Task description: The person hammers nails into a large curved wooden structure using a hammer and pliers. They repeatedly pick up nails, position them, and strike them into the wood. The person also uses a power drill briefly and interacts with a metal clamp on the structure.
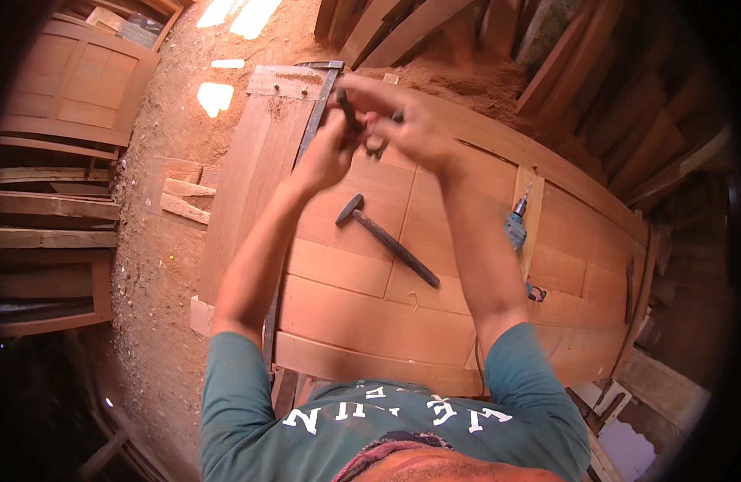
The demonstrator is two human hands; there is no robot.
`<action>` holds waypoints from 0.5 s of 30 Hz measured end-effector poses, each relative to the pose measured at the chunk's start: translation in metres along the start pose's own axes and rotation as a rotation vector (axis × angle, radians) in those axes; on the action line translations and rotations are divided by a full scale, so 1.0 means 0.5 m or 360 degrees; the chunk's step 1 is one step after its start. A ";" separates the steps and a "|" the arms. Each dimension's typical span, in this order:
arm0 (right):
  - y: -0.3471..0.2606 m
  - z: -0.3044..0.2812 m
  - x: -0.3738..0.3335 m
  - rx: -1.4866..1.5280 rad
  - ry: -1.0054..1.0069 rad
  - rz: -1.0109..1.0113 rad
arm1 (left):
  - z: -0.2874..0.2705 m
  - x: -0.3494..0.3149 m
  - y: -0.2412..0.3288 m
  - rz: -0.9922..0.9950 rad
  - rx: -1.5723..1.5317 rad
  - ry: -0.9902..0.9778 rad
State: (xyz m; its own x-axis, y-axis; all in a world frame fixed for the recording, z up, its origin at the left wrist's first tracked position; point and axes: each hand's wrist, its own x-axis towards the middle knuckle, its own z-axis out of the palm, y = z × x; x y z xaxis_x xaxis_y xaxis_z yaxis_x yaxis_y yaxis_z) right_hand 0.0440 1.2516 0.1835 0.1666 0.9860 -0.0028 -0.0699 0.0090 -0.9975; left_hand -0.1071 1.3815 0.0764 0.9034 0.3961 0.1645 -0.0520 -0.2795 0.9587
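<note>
Both my hands meet above the far part of a wooden panelled door [362,321] that lies flat. My left hand [326,157] and my right hand [415,124] are closed together around a dark metal tool like pliers [352,112], whose handles stick out between the fingers. What its jaws grip is hidden by my fingers. A hammer [384,237] with a dark handle lies on the door panels just below my hands, untouched.
A blue electric drill [516,225] lies on the door's right side, its cable trailing toward me. A long metal bar clamp [310,132] runs along the door's left part. Another wooden door [73,88] stands at far left; planks [612,96] lean at the back right. Sawdust covers the floor.
</note>
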 end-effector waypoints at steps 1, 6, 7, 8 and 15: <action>-0.002 -0.030 0.032 -0.0042 0.0134 -0.0037 | -0.008 0.065 -0.004 0.0112 0.0120 0.0039; 0.083 -0.129 0.180 0.0000 0.0189 -0.0263 | -0.059 0.246 -0.107 -0.0073 0.0109 0.0051; 0.100 -0.140 0.199 0.0004 0.0224 -0.0219 | -0.063 0.258 -0.136 -0.0082 0.0083 0.0055; 0.123 -0.147 0.220 -0.0031 0.0225 -0.0246 | -0.065 0.267 -0.163 -0.0090 0.0058 0.0059; 0.203 -0.153 0.277 -0.0125 0.0164 -0.0105 | -0.086 0.268 -0.249 -0.0238 0.0098 0.0103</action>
State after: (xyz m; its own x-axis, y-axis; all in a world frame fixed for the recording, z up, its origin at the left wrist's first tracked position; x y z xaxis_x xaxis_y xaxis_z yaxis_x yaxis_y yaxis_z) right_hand 0.1355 1.3765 0.0765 0.2686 0.9614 0.0597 0.0212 0.0561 -0.9982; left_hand 0.0022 1.5073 -0.0111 0.8696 0.4923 0.0374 0.1089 -0.2653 0.9580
